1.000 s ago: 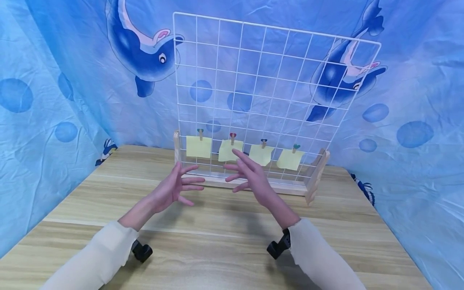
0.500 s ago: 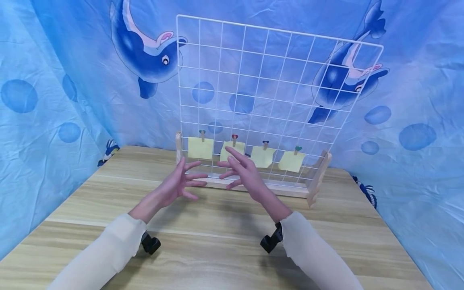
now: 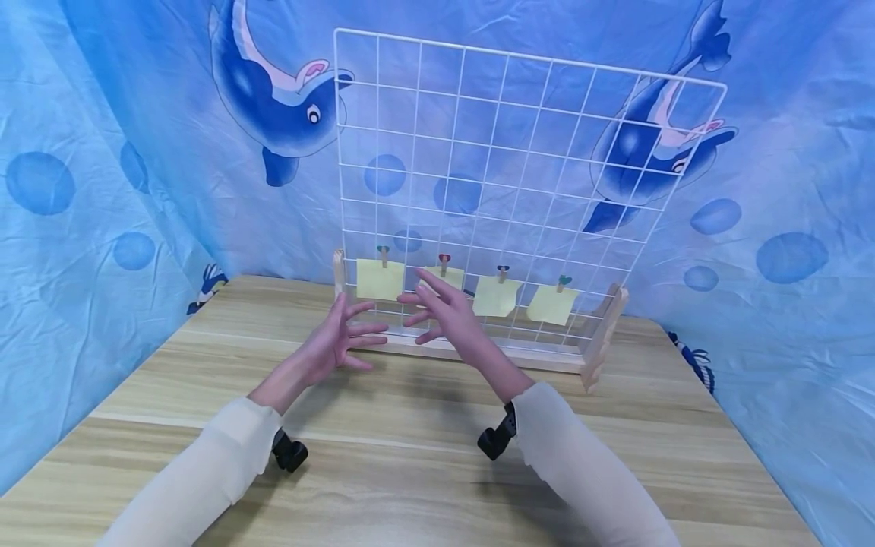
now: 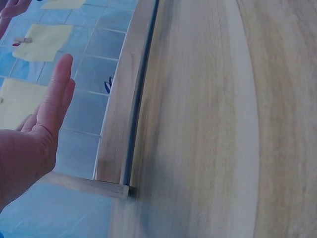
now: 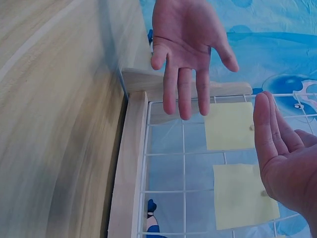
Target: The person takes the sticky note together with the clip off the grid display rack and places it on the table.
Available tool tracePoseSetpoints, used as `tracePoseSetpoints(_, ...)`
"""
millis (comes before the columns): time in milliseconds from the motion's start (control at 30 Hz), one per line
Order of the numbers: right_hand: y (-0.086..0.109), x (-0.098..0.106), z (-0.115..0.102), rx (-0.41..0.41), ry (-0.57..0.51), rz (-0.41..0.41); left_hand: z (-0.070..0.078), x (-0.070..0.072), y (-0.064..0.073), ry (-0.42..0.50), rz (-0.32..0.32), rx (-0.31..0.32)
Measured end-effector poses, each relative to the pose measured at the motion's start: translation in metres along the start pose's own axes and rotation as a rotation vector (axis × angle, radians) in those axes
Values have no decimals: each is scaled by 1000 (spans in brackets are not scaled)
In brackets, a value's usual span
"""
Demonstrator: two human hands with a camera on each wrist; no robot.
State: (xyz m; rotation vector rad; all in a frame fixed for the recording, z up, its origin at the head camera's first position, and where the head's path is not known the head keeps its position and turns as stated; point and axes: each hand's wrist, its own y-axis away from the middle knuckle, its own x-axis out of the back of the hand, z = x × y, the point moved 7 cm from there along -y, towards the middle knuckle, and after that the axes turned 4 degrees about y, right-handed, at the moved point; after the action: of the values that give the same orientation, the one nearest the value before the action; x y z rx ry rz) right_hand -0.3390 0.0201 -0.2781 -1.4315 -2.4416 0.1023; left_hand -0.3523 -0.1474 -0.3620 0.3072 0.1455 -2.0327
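In the head view my left hand (image 3: 335, 342) is held above the table, fingers spread and holding nothing. Facing it, my right hand (image 3: 447, 315) hovers with extended fingers, also with nothing in it. A gap separates the two hands. Beyond them stands a white wire grid (image 3: 506, 55) in a wooden base (image 3: 533, 359). Several yellow paper notes (image 3: 379, 279) hang in a row low on the grid, each under a small clothespin (image 3: 502, 273) topped by a coloured heart. My right hand partly covers the second note from the left (image 3: 455, 276).
The wood-grain table (image 3: 383, 486) extends in front of the grid. Behind it and along the sides hangs a blue dolphin-print cloth (image 3: 123, 91). Black wrist cameras (image 3: 290, 453) sit below both sleeves.
My right hand has moved left, nearer to my left hand. Both hands have risen slightly in the head view, which has itself shifted a little. The notes hang as before.
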Motion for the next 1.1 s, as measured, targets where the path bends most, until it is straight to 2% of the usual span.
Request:
tracePoseSetpoints(300,-14,-3,4,10,-28,-1,-1,7,-3,23,12,6)
tracePoseSetpoints(533,-14,-9,-14,12,-37,-17,-1,11,-5,32,12,8)
tracePoseSetpoints(633,-19,-11,-18,22,-35,-12,0,11,-8,37,31,12)
tracePoseSetpoints(833,-38,-12,-9,7,-59,-23,-2,12,-13,51,85,27)
tracePoseSetpoints(1100,-52,-14,-4,-17,-81,1,1,10,-17,96,100,34)
